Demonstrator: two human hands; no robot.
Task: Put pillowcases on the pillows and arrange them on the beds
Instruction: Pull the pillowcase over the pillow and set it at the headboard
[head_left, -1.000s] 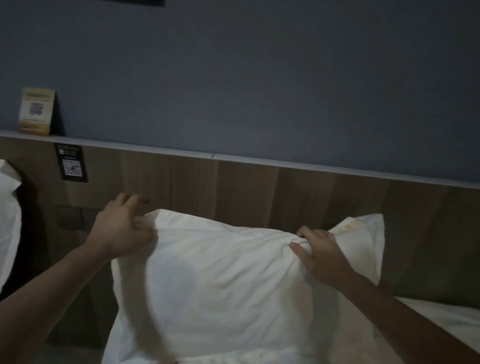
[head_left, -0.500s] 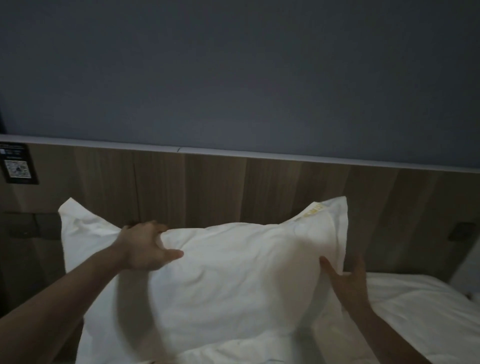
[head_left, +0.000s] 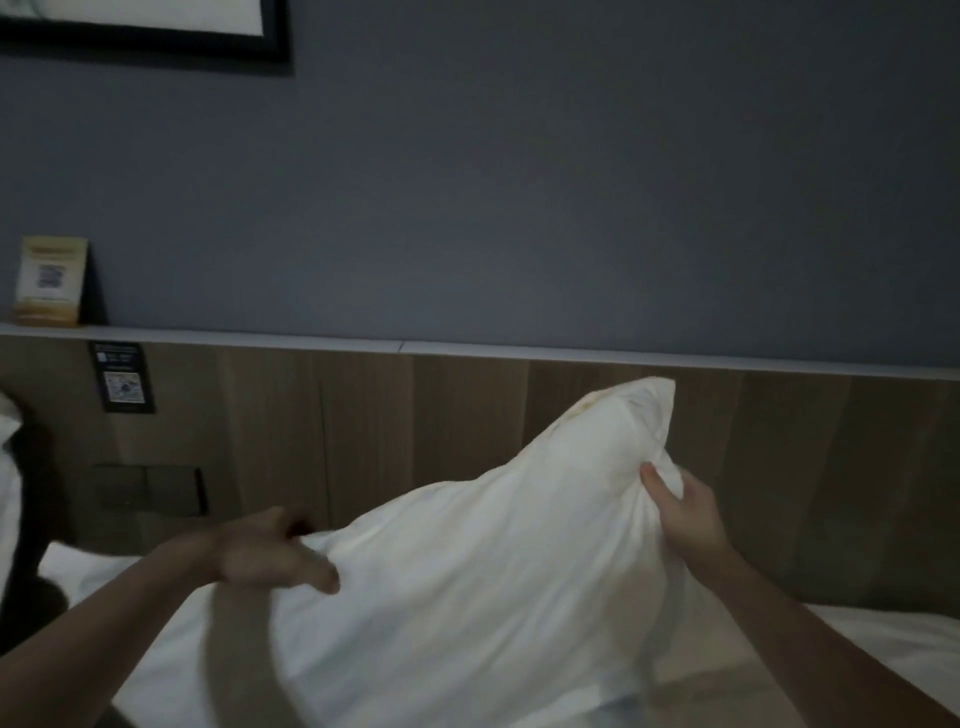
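A white pillow in its pillowcase (head_left: 467, 587) stands tilted against the wooden headboard (head_left: 363, 436), its right corner raised high and its left side low. My left hand (head_left: 270, 556) grips the pillow's top edge at the left, thumb in front and fingers behind the fabric; the hand is blurred. My right hand (head_left: 685, 514) grips the pillow's right edge just below the raised corner, fingers curled into the fabric. The pillow's lower part runs out of the frame.
A white bed sheet (head_left: 893, 639) lies at the right. Another white pillow (head_left: 8, 467) shows at the far left edge. A small card (head_left: 49, 280) stands on the headboard ledge, with a black QR sign (head_left: 122, 376) and wall switches (head_left: 150, 488) below. A picture frame (head_left: 156, 31) hangs above.
The pillow has tipped: its right corner rose and its left side dropped. My right hand moved up from beside the pillow and took hold of its right edge. My left hand went lower.
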